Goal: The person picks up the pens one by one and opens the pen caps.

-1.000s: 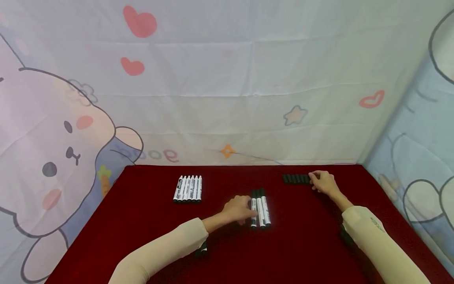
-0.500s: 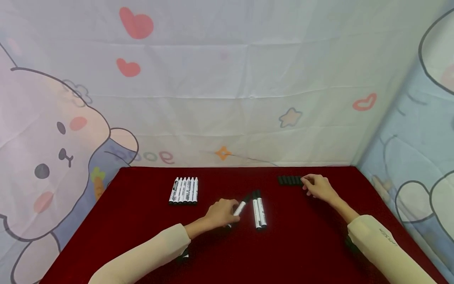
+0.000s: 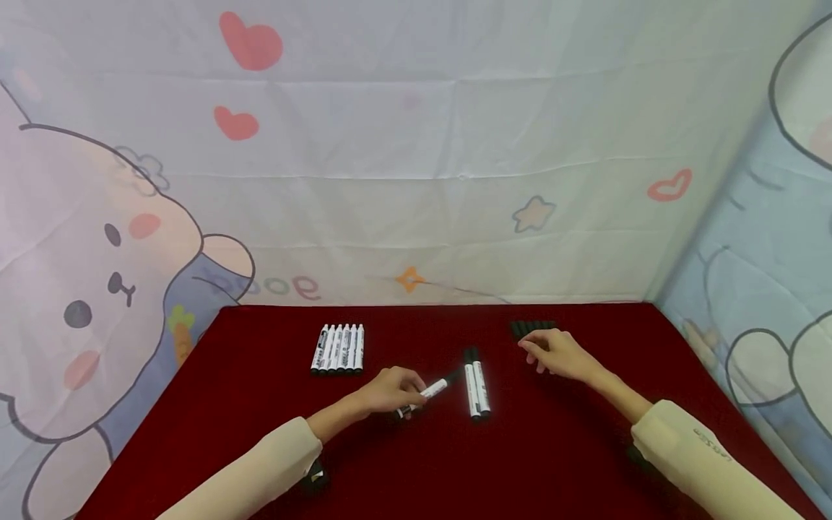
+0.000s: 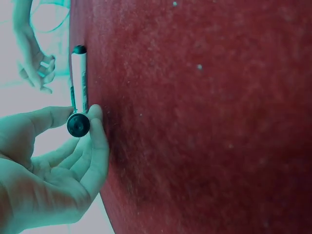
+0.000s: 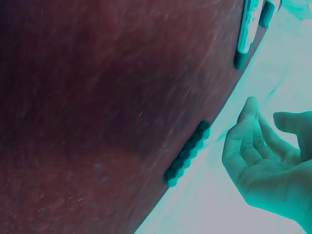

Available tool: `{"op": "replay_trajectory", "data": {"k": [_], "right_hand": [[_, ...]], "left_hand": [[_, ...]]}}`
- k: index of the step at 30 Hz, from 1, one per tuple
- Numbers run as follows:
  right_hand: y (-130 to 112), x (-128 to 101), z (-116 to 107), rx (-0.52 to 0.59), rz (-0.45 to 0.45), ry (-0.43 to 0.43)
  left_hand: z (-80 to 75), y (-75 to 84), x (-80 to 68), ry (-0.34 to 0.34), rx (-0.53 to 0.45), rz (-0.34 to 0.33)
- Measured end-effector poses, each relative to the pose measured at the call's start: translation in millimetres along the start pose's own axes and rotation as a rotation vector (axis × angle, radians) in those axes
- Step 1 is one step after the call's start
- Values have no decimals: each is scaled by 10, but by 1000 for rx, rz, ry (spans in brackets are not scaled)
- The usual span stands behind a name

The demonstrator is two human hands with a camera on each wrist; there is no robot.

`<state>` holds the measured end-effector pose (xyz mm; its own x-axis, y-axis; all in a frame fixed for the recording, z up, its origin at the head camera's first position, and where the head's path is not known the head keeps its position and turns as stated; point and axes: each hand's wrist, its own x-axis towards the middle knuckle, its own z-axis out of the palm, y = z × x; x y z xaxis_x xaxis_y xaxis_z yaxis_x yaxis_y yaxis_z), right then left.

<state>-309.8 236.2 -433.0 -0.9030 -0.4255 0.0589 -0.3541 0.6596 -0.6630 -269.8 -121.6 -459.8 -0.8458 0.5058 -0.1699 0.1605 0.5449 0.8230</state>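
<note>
My left hand (image 3: 390, 390) pinches a white marker (image 3: 434, 388) between thumb and fingers. It lies tilted, its black cap pointing to the far right. In the left wrist view, the black butt end (image 4: 78, 125) of this marker faces the camera. Two capped white markers (image 3: 477, 390) lie side by side to its right. My right hand (image 3: 557, 352) hovers with loosely bent fingers and holds nothing, just in front of a row of black caps (image 3: 528, 328). The right wrist view shows a gap between thumb and forefinger (image 5: 248, 109), with the cap row (image 5: 187, 153) apart from them.
Several uncapped white markers (image 3: 338, 349) lie in a neat row at the back left of the red cloth (image 3: 416, 462). A dark object (image 3: 316, 473) is partly hidden by the left sleeve, another (image 3: 637, 456) by the right sleeve. A printed curtain (image 3: 455, 144) hangs behind.
My left hand has drawn one marker leftward from the group of three and tilted it. My right hand has left the end of the cap row and moved left and nearer.
</note>
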Motion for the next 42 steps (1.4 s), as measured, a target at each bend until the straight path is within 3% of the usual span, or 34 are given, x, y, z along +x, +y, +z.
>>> {"op": "replay_trajectory", "data": {"k": [5, 15, 25, 35, 42], "right_hand": [[-125, 12, 65, 33, -50, -71], [-350, -13, 202, 111, -86, -224], [-556, -78, 341, 199, -66, -452], [-606, -93, 444, 226, -89, -591], [-605, -105, 484, 266, -76, -630]], "left_hand": [[-92, 36, -85, -48, -96, -8], [-139, 132, -60, -154, -139, 106], [-77, 200, 0, -165, -137, 150], [-52, 219, 25, -168, -95, 167], [-35, 239, -4, -221, -44, 166]]}}
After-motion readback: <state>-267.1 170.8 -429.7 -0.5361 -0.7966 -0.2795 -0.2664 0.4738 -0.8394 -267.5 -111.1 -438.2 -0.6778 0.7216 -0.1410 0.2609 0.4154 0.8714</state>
